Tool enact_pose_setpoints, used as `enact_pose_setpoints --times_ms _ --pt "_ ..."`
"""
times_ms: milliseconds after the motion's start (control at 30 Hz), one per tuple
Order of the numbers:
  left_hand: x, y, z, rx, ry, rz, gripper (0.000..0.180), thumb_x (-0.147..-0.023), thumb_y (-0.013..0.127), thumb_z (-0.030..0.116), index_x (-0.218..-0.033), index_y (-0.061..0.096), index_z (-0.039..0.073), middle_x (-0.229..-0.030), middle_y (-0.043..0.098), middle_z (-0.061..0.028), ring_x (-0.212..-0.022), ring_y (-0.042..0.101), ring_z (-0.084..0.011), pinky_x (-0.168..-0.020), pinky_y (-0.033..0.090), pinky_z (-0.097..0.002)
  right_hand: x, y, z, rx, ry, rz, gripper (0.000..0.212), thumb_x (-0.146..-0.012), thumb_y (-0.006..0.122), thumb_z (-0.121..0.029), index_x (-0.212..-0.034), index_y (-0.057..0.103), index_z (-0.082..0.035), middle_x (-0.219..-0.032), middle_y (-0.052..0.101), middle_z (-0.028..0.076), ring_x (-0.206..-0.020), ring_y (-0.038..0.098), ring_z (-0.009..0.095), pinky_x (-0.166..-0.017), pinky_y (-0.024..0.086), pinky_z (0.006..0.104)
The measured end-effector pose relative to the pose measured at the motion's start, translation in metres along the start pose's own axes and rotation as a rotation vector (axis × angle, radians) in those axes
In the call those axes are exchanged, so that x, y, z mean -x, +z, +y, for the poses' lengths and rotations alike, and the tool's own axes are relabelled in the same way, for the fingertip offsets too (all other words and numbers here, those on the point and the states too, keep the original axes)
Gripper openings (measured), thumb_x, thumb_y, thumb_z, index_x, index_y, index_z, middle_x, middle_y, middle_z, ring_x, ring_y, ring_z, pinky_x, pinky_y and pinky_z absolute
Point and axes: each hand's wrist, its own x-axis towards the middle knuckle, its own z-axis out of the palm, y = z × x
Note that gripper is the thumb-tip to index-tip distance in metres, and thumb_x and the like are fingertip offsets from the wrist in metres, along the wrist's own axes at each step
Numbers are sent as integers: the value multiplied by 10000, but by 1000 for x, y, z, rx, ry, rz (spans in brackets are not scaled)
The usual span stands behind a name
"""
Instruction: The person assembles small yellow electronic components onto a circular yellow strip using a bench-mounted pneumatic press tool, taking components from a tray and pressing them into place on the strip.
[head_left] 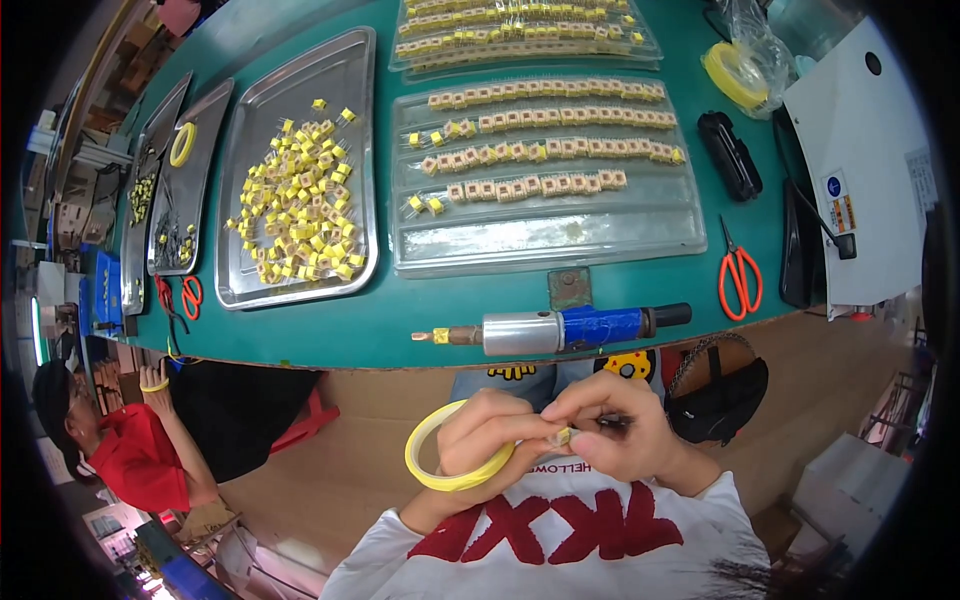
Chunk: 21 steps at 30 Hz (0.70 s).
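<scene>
In front of my chest, my left hand (485,435) is closed, with a roll of yellow tape (418,470) looped about its fingers. My right hand (625,430) meets it, thumb and fingers pinched together. Between the fingertips of both hands sits a small coil part (562,437) with yellow on it, largely covered by fingers. At the table's front edge lies a cylindrical winding tool (520,333), silver and blue, with a yellow-wrapped piece (440,336) on its left tip.
A metal tray (368,150) holds a heap of yellow coil parts (300,200). Beside it, a clear plastic tray (540,245) carries rows of them. Orange-handled scissors (740,280), a black case (730,155) and a white machine (870,180) stand right. A co-worker (140,440) sits left.
</scene>
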Motion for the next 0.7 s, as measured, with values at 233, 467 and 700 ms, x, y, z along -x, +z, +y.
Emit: enact_pose_setpoints --times_ms 233,467,700 --pt "1 -1 -5 -135 98 -5 268 -640 775 4 -878 663 54 -795 573 -46 -645 552 -182 -565 451 -284 -3 0 -11 245 -67 7 214 -815 584 -50 -1013 595 31 -711 600 42 -549 487 51 -502 362 192" --pt "5 7 -3 177 -51 46 258 -648 780 8 -874 666 61 -789 562 -38 -681 564 -162 -603 465 -277 6 7 0 -275 25 13 163 -872 547 -77 -980 569 42 -919 617 124 -730 611 115 -642 470 216" --pt "11 12 -10 409 -96 162 238 -665 803 84 -852 657 70 -801 552 -42 -694 564 -143 -619 457 -260 12 -16 -16 357 -271 227 147 -855 582 -141 -880 590 3 -632 595 68 -635 542 110 -580 445 249"
